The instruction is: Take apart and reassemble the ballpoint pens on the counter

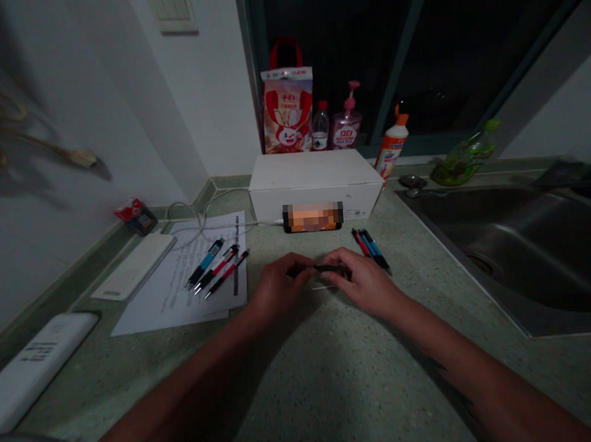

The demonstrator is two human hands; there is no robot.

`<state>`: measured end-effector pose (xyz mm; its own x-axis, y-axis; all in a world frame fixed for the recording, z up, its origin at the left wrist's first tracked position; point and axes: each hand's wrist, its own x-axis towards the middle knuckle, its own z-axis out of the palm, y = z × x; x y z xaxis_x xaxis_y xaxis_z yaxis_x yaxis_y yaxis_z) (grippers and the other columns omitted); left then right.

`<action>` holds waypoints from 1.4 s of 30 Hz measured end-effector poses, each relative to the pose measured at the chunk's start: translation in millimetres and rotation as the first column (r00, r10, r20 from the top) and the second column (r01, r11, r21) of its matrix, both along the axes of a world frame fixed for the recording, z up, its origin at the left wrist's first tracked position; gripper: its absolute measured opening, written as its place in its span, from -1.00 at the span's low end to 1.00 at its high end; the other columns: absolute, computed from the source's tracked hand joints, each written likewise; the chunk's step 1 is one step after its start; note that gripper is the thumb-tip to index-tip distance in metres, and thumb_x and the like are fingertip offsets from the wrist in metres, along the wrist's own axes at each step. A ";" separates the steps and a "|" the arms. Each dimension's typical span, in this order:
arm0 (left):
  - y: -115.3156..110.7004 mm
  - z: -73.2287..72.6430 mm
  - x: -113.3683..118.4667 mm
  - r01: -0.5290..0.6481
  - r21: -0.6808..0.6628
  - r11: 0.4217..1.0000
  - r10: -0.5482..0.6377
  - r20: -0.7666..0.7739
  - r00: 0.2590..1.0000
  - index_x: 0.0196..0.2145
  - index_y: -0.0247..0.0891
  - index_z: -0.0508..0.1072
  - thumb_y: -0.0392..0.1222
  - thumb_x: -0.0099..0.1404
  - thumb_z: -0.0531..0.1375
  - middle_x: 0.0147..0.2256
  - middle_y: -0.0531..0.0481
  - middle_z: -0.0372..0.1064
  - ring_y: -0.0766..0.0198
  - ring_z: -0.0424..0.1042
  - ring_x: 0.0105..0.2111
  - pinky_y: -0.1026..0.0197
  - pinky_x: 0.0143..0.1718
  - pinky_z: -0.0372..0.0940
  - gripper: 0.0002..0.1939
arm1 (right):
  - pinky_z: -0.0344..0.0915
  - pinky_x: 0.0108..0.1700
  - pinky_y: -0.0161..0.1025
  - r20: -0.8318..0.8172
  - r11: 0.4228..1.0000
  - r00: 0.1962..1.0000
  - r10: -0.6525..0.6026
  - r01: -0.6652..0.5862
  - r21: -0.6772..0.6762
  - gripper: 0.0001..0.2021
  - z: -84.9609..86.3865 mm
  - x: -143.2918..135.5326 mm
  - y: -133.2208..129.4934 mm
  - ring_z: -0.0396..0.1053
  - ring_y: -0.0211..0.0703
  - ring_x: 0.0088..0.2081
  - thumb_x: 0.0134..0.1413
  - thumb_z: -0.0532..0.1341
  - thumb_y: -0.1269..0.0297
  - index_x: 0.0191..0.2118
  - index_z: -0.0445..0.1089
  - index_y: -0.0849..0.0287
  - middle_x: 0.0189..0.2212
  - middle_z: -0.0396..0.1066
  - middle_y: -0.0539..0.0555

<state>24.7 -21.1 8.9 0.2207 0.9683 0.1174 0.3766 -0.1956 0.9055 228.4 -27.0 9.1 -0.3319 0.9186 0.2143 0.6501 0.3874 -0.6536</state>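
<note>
Over the counter, my left hand (284, 282) pinches the left end of a dark pen (327, 268). My right hand (362, 278) closes its thumb and fingers on the pen's other end. Whether the pen is whole or parted at the middle is hard to tell, since fingers cover much of it. Just below it, a thin pale rod (323, 287), like a pen refill, lies on the counter. Beside my right hand are several red and blue pens (371, 248). Left of my left hand, a blue pen (205, 262) and two red pens (223, 272) rest on printed paper (181, 311).
A phone (313, 228) leans on a white box (315, 173). Behind stand a red bag (288, 108) and bottles (346, 128). The sink (512, 328) is at right. A flat white device (133, 267) and a power strip (44, 363) with cables lie left.
</note>
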 end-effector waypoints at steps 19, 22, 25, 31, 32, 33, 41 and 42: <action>1.0 0.0 1.3 0.013 -0.014 1.000 -0.014 -0.015 1.000 -0.28 -0.24 0.58 -0.29 0.29 0.26 -0.28 -0.06 0.62 0.19 0.56 -0.26 0.13 -0.14 0.43 -0.92 | 0.26 -0.23 -0.22 0.045 0.998 0.997 0.057 -0.059 0.031 -0.82 2.5 1.2 0.2 0.46 -0.12 -0.25 0.39 0.14 0.30 -0.23 0.47 0.13 -0.31 0.52 0.06; 1.2 -1.5 1.1 0.024 -0.005 1.000 -0.024 -0.062 0.998 -0.28 -0.22 0.60 -0.33 0.29 0.26 -0.29 -0.05 0.62 0.19 0.55 -0.28 0.13 -0.15 0.42 -0.90 | 0.24 -0.24 -0.22 0.076 0.998 0.995 0.058 -0.059 0.006 -0.73 0.8 2.1 1.5 0.45 -0.13 -0.29 0.43 0.09 0.30 -0.32 0.45 0.14 -0.37 0.50 0.05; 1.4 -4.7 -0.6 0.064 0.036 0.997 -0.058 -0.155 0.986 -0.22 -0.21 0.62 -0.34 0.31 0.25 -0.27 -0.07 0.61 0.18 0.54 -0.28 0.13 -0.15 0.40 -0.85 | 0.23 -0.24 -0.23 0.087 0.998 0.995 0.049 -0.046 -0.036 -0.67 0.5 3.3 2.8 0.44 -0.14 -0.33 0.46 0.05 0.25 -0.35 0.44 0.14 -0.41 0.50 0.04; -1.9 -10.0 -1.6 0.335 0.219 0.917 -0.221 -0.420 0.880 -0.24 -0.22 0.62 -0.35 0.30 0.29 -0.24 -0.08 0.57 0.12 0.49 -0.14 0.10 -0.06 0.34 -0.88 | 0.20 -0.27 -0.25 0.100 0.999 0.995 -0.029 0.032 -0.026 -0.81 6.5 6.4 3.5 0.43 -0.16 -0.31 0.36 0.21 0.22 -0.30 0.47 0.13 -0.36 0.52 0.03; -2.3 -10.6 -1.3 0.371 0.228 0.900 -0.241 -0.448 0.861 -0.25 -0.23 0.61 -0.35 0.30 0.30 -0.25 -0.08 0.56 0.12 0.49 -0.14 0.11 -0.07 0.34 -0.90 | 0.19 -0.28 -0.26 0.098 0.999 0.995 -0.006 0.010 -0.047 -0.84 7.2 6.7 3.0 0.42 -0.18 -0.33 0.32 0.25 0.22 -0.30 0.47 0.13 -0.37 0.51 0.01; -2.4 -11.0 -1.1 0.381 0.233 0.895 -0.242 -0.464 0.852 -0.27 -0.24 0.61 -0.35 0.30 0.29 -0.26 -0.08 0.56 0.12 0.48 -0.16 0.12 -0.08 0.33 -0.91 | 0.18 -0.30 -0.28 0.103 0.998 0.994 0.023 -0.016 -0.064 -0.87 7.6 6.8 2.4 0.41 -0.20 -0.35 0.28 0.29 0.22 -0.30 0.46 0.13 -0.39 0.50 -0.01; -5.1 -4.9 -1.2 0.457 0.155 0.876 -0.299 -0.569 0.766 -0.28 -0.23 0.59 -0.35 0.29 0.27 -0.29 -0.04 0.53 0.14 0.45 -0.21 0.12 -0.13 0.29 -0.90 | 0.14 -0.30 -0.26 0.234 1.000 0.972 -0.013 0.014 -0.002 -0.82 10.0 8.8 3.0 0.41 -0.18 -0.33 0.34 0.22 0.22 -0.31 0.47 0.13 -0.37 0.50 0.02; -6.4 -3.7 -0.5 0.482 0.135 0.866 -0.319 -0.594 0.738 -0.30 -0.23 0.58 -0.36 0.28 0.25 -0.30 -0.03 0.52 0.14 0.45 -0.22 0.12 -0.13 0.28 -0.90 | 0.13 -0.31 -0.26 0.259 1.000 0.966 -0.021 0.024 -0.008 -0.81 10.4 9.2 3.4 0.41 -0.17 -0.34 0.33 0.22 0.22 -0.32 0.46 0.14 -0.37 0.51 0.02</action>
<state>24.1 -27.5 5.2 0.6853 0.7224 0.0924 0.6105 -0.6390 0.4679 237.5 -23.6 19.5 -0.3542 0.9282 0.1136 0.8061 0.3647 -0.4660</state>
